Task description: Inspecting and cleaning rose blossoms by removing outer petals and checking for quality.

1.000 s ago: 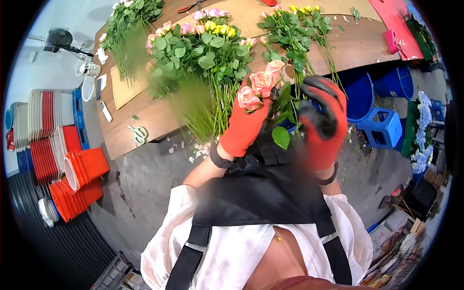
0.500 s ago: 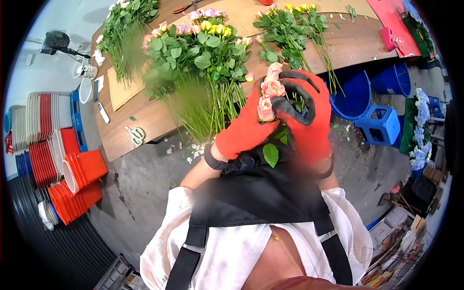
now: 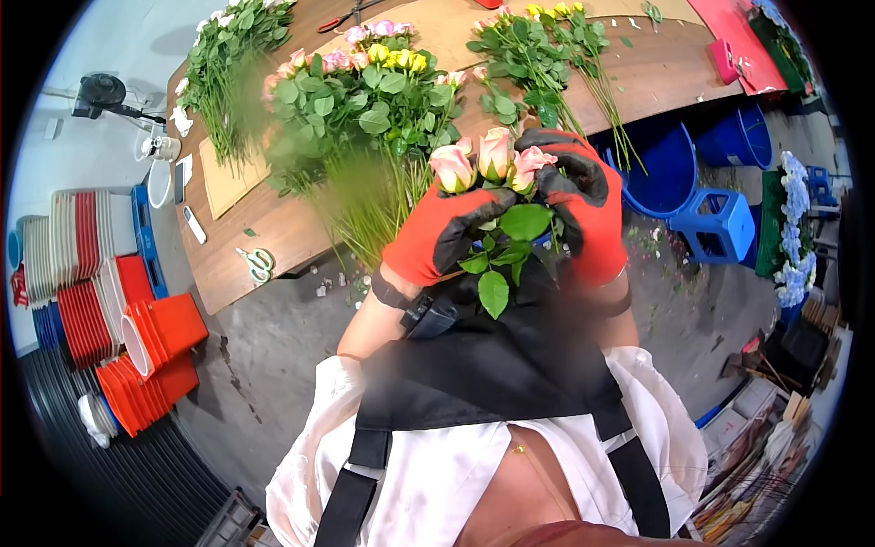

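Observation:
Several pink roses (image 3: 495, 153) stand together between my two gloved hands, their blooms upright and facing away from me. My left hand (image 3: 447, 223), in a red glove with a black palm, is closed around the roses just under the blooms. My right hand (image 3: 583, 196), gloved alike, curls its fingers around the right-hand bloom and its stem. Green leaves (image 3: 493, 294) hang below the hands in front of my black apron (image 3: 483, 365). The stems are mostly hidden by the gloves and leaves.
A wooden table (image 3: 228, 264) carries bunches of pink and yellow roses (image 3: 365, 100), white roses (image 3: 239, 77) and more roses (image 3: 529, 68). Green-handled scissors (image 3: 258, 264) lie near its left corner. Blue buckets (image 3: 652, 178) and a blue stool (image 3: 714, 232) stand right; orange buckets (image 3: 164, 333) left.
The pink roses have turned from a slanted row to upright blooms side by side. My left hand has shifted slightly left and down, and more leaves show between the hands.

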